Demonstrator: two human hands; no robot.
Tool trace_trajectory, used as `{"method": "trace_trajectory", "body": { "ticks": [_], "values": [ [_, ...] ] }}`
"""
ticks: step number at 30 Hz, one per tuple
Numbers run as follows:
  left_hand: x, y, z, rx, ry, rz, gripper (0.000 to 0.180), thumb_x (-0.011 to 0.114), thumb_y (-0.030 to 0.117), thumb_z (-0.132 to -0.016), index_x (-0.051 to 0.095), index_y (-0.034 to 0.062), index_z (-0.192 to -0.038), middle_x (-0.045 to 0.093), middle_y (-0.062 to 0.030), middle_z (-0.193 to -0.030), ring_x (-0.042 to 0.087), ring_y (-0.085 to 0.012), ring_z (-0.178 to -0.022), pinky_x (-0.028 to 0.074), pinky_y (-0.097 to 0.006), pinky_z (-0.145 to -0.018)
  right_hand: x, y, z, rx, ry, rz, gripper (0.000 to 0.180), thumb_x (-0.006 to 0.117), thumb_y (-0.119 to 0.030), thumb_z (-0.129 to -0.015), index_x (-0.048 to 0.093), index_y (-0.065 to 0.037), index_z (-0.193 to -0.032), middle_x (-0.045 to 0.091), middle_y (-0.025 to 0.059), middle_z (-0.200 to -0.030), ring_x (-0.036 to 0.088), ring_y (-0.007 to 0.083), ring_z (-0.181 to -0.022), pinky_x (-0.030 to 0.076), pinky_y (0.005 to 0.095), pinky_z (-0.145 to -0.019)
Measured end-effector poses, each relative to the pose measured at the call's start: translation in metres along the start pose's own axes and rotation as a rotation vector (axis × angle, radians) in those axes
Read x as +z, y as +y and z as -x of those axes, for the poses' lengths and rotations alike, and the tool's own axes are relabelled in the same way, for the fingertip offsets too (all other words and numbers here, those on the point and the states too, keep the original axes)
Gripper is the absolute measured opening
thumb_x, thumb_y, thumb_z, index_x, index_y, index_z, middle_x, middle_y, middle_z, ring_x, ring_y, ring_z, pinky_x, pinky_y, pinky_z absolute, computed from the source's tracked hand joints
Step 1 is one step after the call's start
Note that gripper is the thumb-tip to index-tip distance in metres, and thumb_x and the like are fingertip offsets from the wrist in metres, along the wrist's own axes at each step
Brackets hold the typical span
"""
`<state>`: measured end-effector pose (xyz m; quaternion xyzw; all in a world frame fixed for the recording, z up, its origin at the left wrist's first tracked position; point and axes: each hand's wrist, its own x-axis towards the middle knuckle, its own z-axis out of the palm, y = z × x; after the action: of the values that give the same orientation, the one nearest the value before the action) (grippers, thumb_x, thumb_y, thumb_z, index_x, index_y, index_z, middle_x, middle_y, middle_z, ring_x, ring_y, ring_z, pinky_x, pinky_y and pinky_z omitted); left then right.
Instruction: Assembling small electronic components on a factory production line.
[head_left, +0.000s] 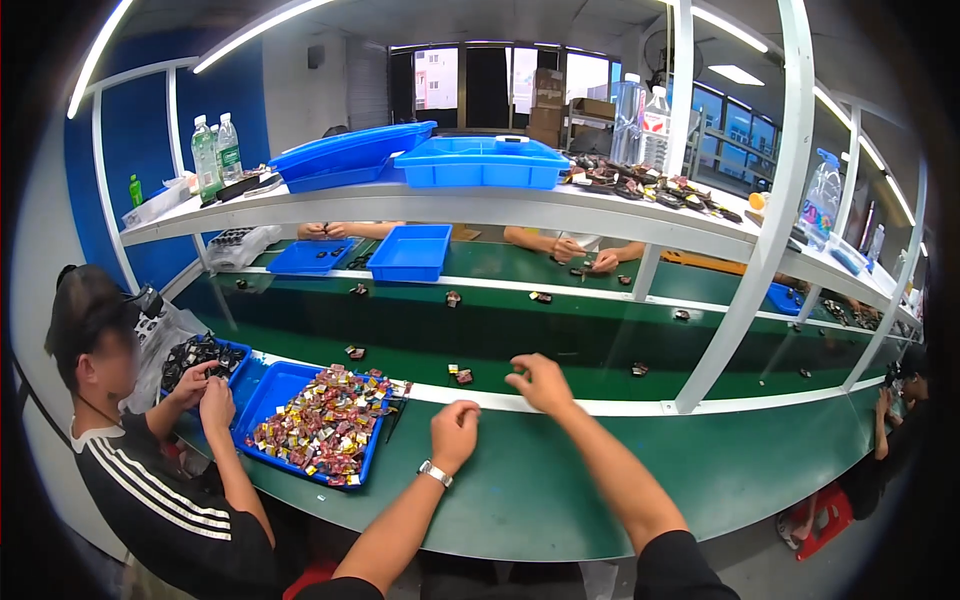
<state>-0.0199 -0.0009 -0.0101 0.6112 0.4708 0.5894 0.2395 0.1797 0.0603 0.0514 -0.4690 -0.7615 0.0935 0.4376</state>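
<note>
My left hand (pixel 455 435), with a metal watch on the wrist, hovers over the green worktable just right of a blue tray (pixel 265 392). Its fingers are curled; whatever may be inside them is hidden. That tray holds a heap of small reddish-brown parts (pixel 325 420) with yellow and white labels. Farther forward, my right hand (pixel 541 383) reaches over the white rail at the belt's near edge, fingers apart and nothing visible in them. A small labelled part (pixel 460 374) lies on the green conveyor belt (pixel 560 345) to the left of its fingertips.
A co-worker (pixel 150 450) sits at left beside a tray of black parts (pixel 205 362). Across the belt, another person's hands (pixel 587 257) handle parts. A white post (pixel 740 220) rises at right, supporting a shelf (pixel 450 205) with blue trays and bottles. Several parts dot the belt.
</note>
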Motion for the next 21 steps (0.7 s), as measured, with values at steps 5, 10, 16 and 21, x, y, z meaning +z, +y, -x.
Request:
{"method": "trace_trajectory", "body": {
  "ticks": [5, 10, 16, 21],
  "values": [
    [-0.024, -0.028, -0.007, -0.172, 0.136, -0.063, 0.011, 0.06, 0.004, -0.089, 0.069, 0.0004, -0.094, 0.073, -0.0087, -0.082, 0.071, -0.0151, -0.071, 0.054, -0.027, -0.064, 0.112, -0.011, -0.009, 0.316, -0.019, 0.188, 0.071, 0.083, -0.042, -0.072, 0.06, 0.006, -0.118, 0.065, 0.0217, -0.109, 0.064, 0.035, -0.101, 0.052, 0.0448, -0.089],
    [-0.015, -0.027, -0.01, -0.195, 0.075, -0.008, 0.011, 0.06, 0.003, -0.09, 0.067, -0.0009, -0.097, 0.072, -0.0069, -0.084, 0.068, -0.0125, -0.07, 0.054, -0.026, -0.063, 0.132, 0.001, -0.019, 0.394, -0.092, 0.097, 0.061, 0.083, -0.026, -0.069, 0.058, 0.002, -0.118, 0.065, 0.0209, -0.112, 0.062, 0.0352, -0.108, 0.05, 0.0438, -0.094],
    [-0.032, -0.029, -0.011, -0.382, -0.085, 0.2, 0.028, 0.054, 0.02, -0.1, 0.064, -0.0032, -0.112, 0.071, -0.0094, -0.093, 0.065, -0.0134, -0.072, 0.054, -0.026, -0.065, 0.024, -0.016, 0.046, 0.028, -0.324, -0.267, 0.065, 0.08, -0.012, -0.075, 0.052, -0.007, -0.134, 0.068, 0.0116, -0.114, 0.063, 0.0245, -0.109, 0.051, 0.0364, -0.092],
    [-0.001, 0.01, -0.02, -0.652, -0.954, 0.504, 0.038, 0.049, 0.028, -0.105, 0.059, -0.0036, -0.123, 0.068, -0.0105, -0.099, 0.065, -0.013, -0.081, 0.057, -0.027, -0.075, -0.043, -0.026, 0.086, -0.12, -0.335, -0.169, 0.064, 0.079, -0.006, -0.076, 0.052, -0.007, -0.134, 0.063, 0.0092, -0.12, 0.058, 0.0278, -0.113, 0.048, 0.0389, -0.097]
  ]
}}
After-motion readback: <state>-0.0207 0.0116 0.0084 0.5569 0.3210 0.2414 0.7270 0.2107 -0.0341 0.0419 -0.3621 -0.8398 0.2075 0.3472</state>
